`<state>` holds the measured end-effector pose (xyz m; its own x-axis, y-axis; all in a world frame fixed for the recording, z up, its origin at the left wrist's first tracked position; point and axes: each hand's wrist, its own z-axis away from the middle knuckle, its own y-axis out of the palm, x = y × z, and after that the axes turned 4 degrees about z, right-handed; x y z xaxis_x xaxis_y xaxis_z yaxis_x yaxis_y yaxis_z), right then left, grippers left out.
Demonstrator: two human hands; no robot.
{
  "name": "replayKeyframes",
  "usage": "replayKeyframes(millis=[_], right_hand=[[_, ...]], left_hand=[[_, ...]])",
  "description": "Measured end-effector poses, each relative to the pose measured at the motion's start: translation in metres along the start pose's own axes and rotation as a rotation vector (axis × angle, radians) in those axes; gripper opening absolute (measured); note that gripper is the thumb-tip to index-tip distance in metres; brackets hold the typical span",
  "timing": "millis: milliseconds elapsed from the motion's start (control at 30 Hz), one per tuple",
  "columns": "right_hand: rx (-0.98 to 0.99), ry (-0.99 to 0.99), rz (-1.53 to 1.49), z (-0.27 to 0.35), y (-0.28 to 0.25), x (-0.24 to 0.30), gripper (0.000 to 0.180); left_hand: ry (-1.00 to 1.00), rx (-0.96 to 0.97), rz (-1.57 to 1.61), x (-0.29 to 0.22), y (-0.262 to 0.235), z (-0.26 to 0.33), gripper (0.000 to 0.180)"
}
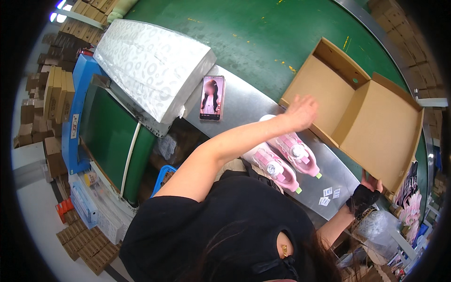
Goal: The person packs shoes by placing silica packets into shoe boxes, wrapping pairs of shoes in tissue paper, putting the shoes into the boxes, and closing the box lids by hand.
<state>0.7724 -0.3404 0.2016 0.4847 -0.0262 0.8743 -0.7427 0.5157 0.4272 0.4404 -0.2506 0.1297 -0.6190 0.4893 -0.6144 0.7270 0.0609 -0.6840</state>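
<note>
An open brown cardboard shoe box (378, 127) lies on the work surface at the right, its lid folded back. My left hand (303, 113) is over the box's near left edge, fingers loosely bent and apart, with nothing visible in them. At the box's near right corner, my right hand (370, 186), with a black covering round the wrist and palm, grips the cardboard edge. Below my left forearm, a pair of pink sneakers stands side by side: one sneaker (292, 177) nearer me, the other (315, 165) beside it. White stuffing shows in their openings.
A phone (212, 98) with a lit screen lies on the metal table (239, 101). A large stack of white patterned paper (150, 61) stands at the left. Small white labels (329, 193) lie near my right wrist. Beyond is a green belt (253, 37).
</note>
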Motion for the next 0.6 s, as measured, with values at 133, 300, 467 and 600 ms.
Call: replayKeyframes(millis=[133, 300, 467, 600], right_hand=[[-0.396, 0.384, -0.074, -0.002, -0.063, -0.077, 0.053], [-0.166, 0.580, 0.193, 0.052, -0.039, -0.128, 0.059], [-0.230, 0.553, 0.417, 0.053, -0.044, -0.157, 0.047], [-0.222, 0.516, 0.430, 0.056, -0.033, -0.153, 0.035]], left_hand=[[-0.153, 0.171, 0.066, 0.015, -0.013, 0.003, 0.037], [0.123, -0.204, 0.138, 0.020, -0.066, 0.020, 0.033], [-0.244, -0.399, -0.211, 0.114, -0.173, 0.072, 0.025], [-0.807, -0.381, -0.517, 0.207, -0.258, 0.159, 0.052]])
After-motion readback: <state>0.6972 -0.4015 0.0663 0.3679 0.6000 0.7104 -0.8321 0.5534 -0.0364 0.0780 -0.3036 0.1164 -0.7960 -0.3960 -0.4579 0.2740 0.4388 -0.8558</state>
